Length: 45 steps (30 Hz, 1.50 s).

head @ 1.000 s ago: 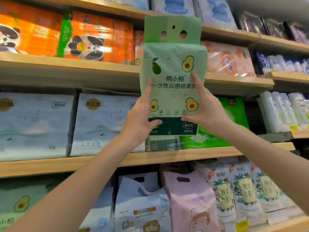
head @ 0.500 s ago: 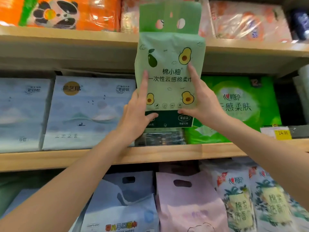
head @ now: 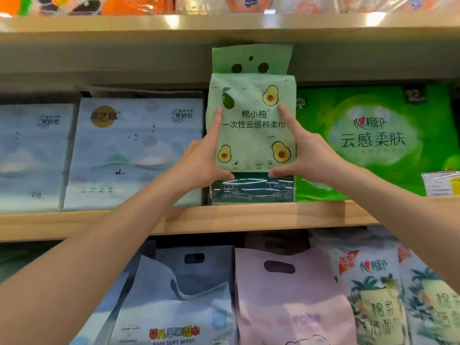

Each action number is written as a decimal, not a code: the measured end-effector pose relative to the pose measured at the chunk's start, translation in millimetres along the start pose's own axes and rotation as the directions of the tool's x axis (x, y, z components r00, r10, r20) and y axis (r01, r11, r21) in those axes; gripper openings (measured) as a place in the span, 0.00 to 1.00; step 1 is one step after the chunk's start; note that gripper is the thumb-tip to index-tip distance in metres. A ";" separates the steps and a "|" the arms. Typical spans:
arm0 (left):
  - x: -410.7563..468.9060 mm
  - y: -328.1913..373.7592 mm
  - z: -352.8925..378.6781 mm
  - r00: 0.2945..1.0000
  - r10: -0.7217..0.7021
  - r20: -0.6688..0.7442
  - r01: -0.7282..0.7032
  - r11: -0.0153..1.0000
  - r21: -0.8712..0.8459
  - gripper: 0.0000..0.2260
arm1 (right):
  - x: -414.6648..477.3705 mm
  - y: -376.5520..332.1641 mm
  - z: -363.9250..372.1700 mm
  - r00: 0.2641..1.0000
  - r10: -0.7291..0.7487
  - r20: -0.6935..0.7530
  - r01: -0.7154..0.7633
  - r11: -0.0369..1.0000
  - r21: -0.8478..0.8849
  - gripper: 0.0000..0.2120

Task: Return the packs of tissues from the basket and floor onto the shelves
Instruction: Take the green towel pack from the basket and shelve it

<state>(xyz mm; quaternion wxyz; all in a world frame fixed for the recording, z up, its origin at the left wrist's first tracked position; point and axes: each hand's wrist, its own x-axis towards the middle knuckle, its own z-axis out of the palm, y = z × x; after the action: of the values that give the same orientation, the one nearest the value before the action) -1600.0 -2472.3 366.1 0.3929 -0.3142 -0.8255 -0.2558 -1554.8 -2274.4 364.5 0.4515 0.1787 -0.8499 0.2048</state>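
Note:
A pale green tissue pack (head: pixel 251 135) printed with avocados stands upright in the gap on the middle wooden shelf (head: pixel 224 215), between a blue-white pack and a bright green pack. My left hand (head: pixel 204 160) grips its left edge, index finger straight up the front and thumb under the pale panel. My right hand (head: pixel 301 155) grips the right edge the same way. The pack's handle flap reaches up to the underside of the shelf above. Its dark green bottom strip sits behind a shiny clear cover at shelf level.
Blue-white landscape packs (head: pixel 134 150) fill the shelf to the left, a large bright green pack (head: pixel 373 140) to the right. Orange packs (head: pixel 124 5) line the top shelf. Below stand a blue wipes bag (head: pixel 179 302), a pink bag (head: pixel 291 300) and leaf-printed packs (head: pixel 378 302). A price tag (head: pixel 440 183) hangs at right.
Both hands have carried the avocado pack forward and down into the gap on the middle shelf. The view has closed in on the shelf.

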 end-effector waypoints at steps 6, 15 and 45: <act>13.5 -8.1 -3.1 0.993 -0.084 0.079 0.086 0.996 -0.023 0.57 | 15.8 10.4 0.3 0.993 0.067 0.101 -0.061 0.996 -0.066 0.61; 33.7 -10.4 5.5 0.964 -0.192 0.184 0.190 0.981 0.029 0.57 | 35.8 21.6 8.6 0.970 0.119 0.214 -0.077 0.978 -0.195 0.61; -17.3 -10.7 -59.1 0.977 -0.105 0.188 0.067 0.978 0.198 0.27 | -5.2 -32.7 -12.2 0.977 0.181 0.116 -0.133 0.932 -0.337 0.36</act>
<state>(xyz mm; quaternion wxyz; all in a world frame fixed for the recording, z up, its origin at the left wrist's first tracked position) -1570.3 -2524.5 383.4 0.3259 -0.2629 -0.8938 -0.1602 -1527.7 -2295.4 372.4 0.3941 0.0472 -0.9141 0.0829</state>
